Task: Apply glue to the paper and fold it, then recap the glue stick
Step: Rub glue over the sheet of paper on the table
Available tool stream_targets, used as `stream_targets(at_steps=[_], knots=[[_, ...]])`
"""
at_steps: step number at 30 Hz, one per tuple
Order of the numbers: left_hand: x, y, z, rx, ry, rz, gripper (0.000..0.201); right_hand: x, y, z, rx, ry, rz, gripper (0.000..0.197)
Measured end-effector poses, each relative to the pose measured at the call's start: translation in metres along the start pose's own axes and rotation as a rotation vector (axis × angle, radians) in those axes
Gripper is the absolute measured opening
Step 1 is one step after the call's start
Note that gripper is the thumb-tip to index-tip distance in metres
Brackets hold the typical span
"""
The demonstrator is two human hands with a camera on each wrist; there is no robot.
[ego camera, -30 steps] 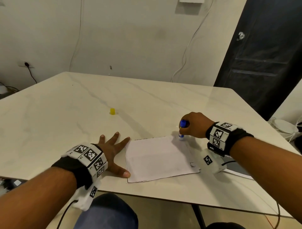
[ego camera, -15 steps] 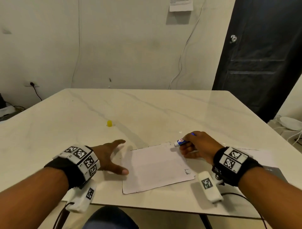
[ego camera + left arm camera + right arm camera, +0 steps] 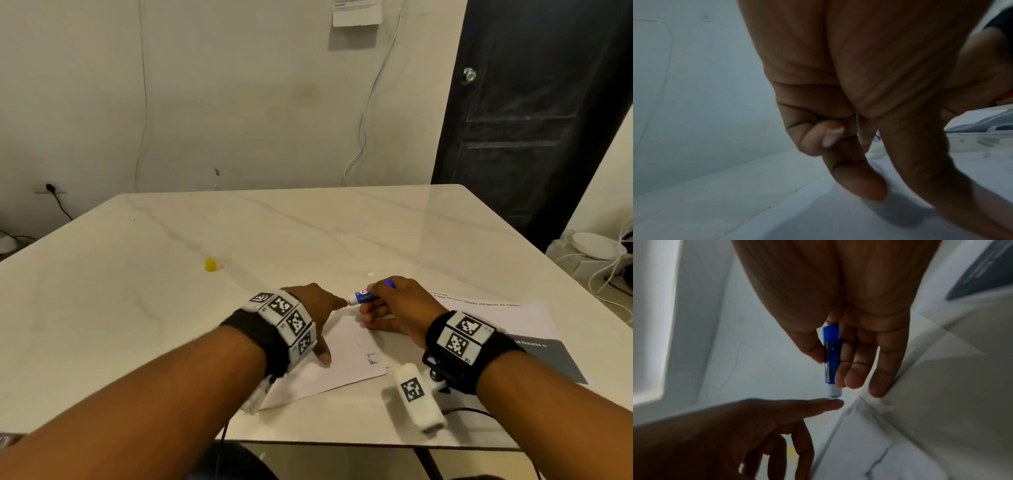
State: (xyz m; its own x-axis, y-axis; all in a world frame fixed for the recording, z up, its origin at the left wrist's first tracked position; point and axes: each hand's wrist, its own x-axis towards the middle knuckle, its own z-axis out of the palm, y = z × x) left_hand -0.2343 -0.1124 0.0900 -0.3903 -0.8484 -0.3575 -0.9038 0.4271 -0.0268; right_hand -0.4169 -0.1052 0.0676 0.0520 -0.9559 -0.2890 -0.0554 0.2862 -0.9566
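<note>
A white paper lies flat near the table's front edge. My right hand holds the blue glue stick uncapped and lying sideways above the paper's far edge, white tip to the left. In the right wrist view the glue stick is pinched between thumb and fingers. My left hand reaches over the paper, its index fingertip touching the glue tip and its thumb on the sheet. The yellow cap stands alone on the table to the far left.
The marble table has a printed sheet with a dark block under my right forearm. A black door stands beyond the right corner. Cables and white devices lie on the floor at right.
My left hand left the table beside the paper and moved right over it, index finger to the glue tip. My right hand lifted the stick off the paper and tipped it sideways.
</note>
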Motion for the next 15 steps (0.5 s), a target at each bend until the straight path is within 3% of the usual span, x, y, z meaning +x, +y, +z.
stream_targets(at_steps=[3,8,15], knots=[[0.008,-0.002,0.011,0.056,0.012,-0.046,0.111,0.005,-0.004,0.000,-0.165,0.024,-0.049,0.013],[0.010,-0.007,0.017,0.014,-0.013,-0.105,0.124,0.013,-0.017,0.006,-0.747,0.051,-0.316,0.012],[0.010,-0.006,0.019,-0.020,0.005,-0.105,0.121,0.025,-0.021,0.016,-0.978,-0.015,-0.346,0.017]])
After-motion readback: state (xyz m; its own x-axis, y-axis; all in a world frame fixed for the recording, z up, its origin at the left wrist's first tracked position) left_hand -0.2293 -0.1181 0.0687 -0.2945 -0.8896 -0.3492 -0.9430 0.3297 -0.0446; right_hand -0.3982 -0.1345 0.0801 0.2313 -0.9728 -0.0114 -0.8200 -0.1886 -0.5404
